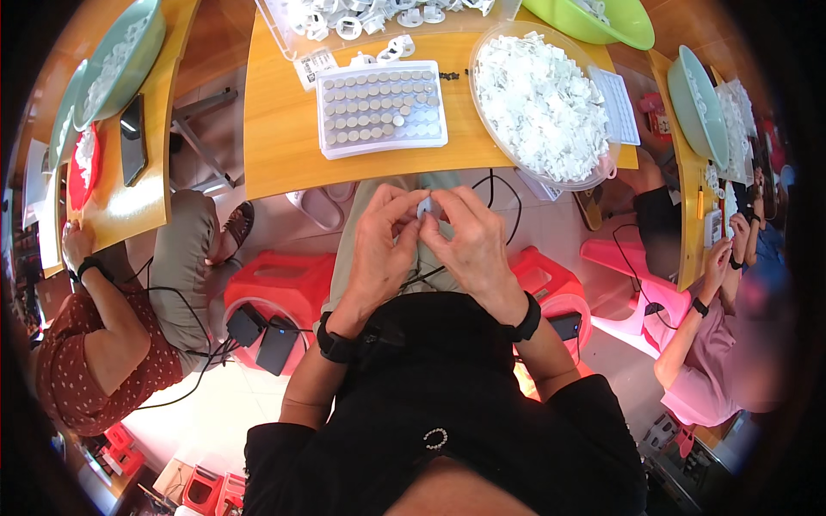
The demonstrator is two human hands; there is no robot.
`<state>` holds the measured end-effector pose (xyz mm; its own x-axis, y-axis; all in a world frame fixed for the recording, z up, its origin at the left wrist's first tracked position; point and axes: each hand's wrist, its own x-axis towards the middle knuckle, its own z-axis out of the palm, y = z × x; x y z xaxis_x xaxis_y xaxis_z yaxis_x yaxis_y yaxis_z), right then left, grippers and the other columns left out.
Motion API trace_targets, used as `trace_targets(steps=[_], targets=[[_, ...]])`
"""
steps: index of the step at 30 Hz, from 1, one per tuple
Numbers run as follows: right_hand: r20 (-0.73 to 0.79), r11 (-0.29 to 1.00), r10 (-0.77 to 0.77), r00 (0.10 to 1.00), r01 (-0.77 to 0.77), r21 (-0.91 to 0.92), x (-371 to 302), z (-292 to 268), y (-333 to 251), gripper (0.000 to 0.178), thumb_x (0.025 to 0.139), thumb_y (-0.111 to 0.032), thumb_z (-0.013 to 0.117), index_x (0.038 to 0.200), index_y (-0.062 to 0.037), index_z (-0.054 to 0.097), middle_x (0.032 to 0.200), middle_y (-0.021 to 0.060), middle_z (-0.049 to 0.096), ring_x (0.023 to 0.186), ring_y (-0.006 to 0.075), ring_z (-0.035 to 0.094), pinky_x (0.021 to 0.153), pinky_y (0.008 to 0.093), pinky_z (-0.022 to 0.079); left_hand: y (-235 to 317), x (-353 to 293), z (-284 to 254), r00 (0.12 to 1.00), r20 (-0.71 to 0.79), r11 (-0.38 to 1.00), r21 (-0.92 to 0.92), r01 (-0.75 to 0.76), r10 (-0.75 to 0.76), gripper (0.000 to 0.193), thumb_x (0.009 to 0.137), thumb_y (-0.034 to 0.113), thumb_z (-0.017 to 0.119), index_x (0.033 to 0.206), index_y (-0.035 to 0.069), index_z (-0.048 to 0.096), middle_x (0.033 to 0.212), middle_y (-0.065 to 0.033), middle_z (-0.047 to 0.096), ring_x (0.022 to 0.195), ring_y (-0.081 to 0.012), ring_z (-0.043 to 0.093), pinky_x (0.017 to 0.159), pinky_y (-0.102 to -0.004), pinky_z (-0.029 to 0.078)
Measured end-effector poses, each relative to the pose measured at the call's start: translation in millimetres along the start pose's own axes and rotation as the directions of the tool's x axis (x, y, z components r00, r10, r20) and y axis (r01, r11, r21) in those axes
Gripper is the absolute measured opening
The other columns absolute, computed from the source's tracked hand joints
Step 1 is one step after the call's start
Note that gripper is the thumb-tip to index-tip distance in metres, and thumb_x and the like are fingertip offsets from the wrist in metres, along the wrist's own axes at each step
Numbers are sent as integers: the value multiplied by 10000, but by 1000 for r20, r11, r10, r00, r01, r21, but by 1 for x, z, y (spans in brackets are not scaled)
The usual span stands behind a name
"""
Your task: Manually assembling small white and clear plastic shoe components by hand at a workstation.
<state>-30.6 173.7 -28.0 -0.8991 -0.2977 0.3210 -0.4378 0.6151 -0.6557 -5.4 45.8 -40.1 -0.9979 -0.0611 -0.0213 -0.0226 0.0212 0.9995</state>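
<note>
My left hand (381, 245) and my right hand (473, 245) meet over my lap, just short of the table's front edge. Pinched between the fingertips of both is a small pale plastic piece (424, 206), largely covered by the fingers, so its exact shape is hidden. Beyond it on the table stands a white tray (385, 152) with rows of small round grey discs (372, 105). To the right of that tray, a round clear tub (551, 184) is heaped with small white plastic parts (538, 103).
A clear bin (284, 39) of white ring-shaped parts and a green basin (632, 24) stand at the back of the wooden table (280, 146). Red stools (288, 279) flank me, with black cables on the left. Other people sit at side tables.
</note>
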Motion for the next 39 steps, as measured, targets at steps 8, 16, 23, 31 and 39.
trace_targets(steps=[8,16,23,31,39], targets=[[-35,996,-69,997,67,-50,-2,7,4,147,694,-37,630,806,-5,540,723,109,488,586,294,561,489,367,465,-6,-3,-5,997,60,998,29,48,-49,307,798,-103,497,1080,-20,588,880,-31,445,781,-97,446,709,-205,383],[57,845,261,964,-256,469,6,2,6,167,726,20,658,886,9,612,796,89,582,654,172,625,568,261,504,-2,1,1,993,-50,969,-228,93,-107,230,805,-73,522,1014,-30,609,904,-48,475,763,-110,517,691,-221,454],[59,842,267,962,-263,471,6,-9,-1,160,732,43,646,884,2,617,762,88,585,683,150,621,596,241,499,4,5,-2,988,-74,962,-249,113,-135,181,781,-50,562,947,-21,627,874,-28,502,779,-103,530,698,-216,446],[60,885,196,979,-203,419,11,-28,-12,132,734,49,652,856,13,617,756,74,579,683,135,611,612,241,501,18,6,3,991,-69,925,-371,85,-119,168,747,-49,480,863,-21,597,795,-18,548,743,-84,505,672,-209,391],[79,872,191,978,-206,443,19,-50,-18,121,740,26,672,841,8,608,747,52,582,656,95,589,588,213,488,32,14,14,1000,-16,883,-470,12,-22,179,736,-81,470,825,-9,607,805,-25,530,763,-89,497,702,-208,389]])
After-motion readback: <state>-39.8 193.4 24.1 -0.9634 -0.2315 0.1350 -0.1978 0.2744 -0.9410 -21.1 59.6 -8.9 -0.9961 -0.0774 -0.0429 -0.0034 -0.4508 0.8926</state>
